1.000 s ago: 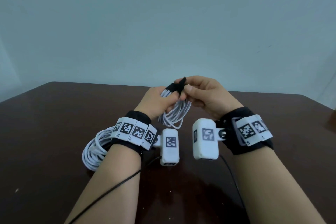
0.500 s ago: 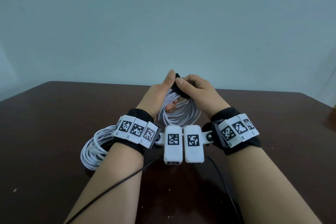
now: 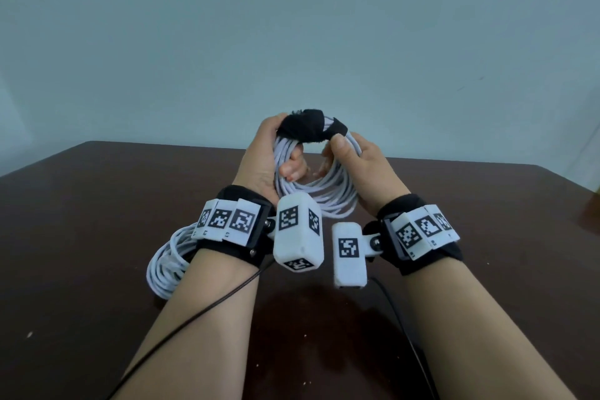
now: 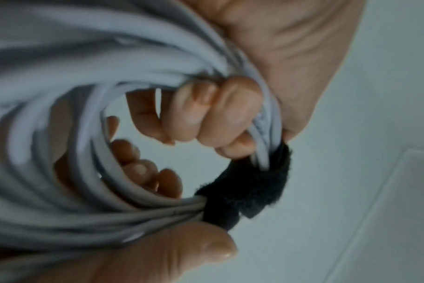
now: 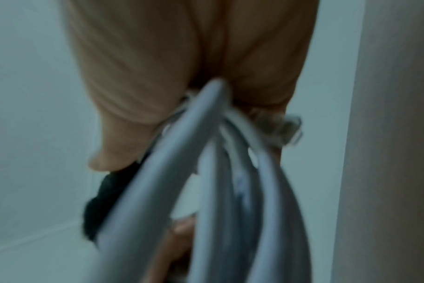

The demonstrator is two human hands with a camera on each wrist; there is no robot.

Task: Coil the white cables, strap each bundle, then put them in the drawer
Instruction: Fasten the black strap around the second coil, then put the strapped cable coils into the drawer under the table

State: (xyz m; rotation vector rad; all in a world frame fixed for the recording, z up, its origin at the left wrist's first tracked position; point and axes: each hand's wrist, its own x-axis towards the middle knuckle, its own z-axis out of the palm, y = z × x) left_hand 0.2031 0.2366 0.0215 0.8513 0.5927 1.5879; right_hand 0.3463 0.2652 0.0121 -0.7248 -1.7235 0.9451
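Gripping one coiled white cable (image 3: 319, 185) with curled fingers, both hands, left hand (image 3: 263, 166) and right hand (image 3: 367, 169), hold it above the surface (image 3: 97, 204), its black strap (image 3: 308, 130) wrapped on top.

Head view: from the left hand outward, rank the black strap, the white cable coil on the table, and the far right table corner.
From the left hand:
1. Black fabric strap, touching its fingertips, atop the held white coil.
2. White cable coil lying on the dark table, lower left, beside the wrist.
3. Far right table corner, well right.
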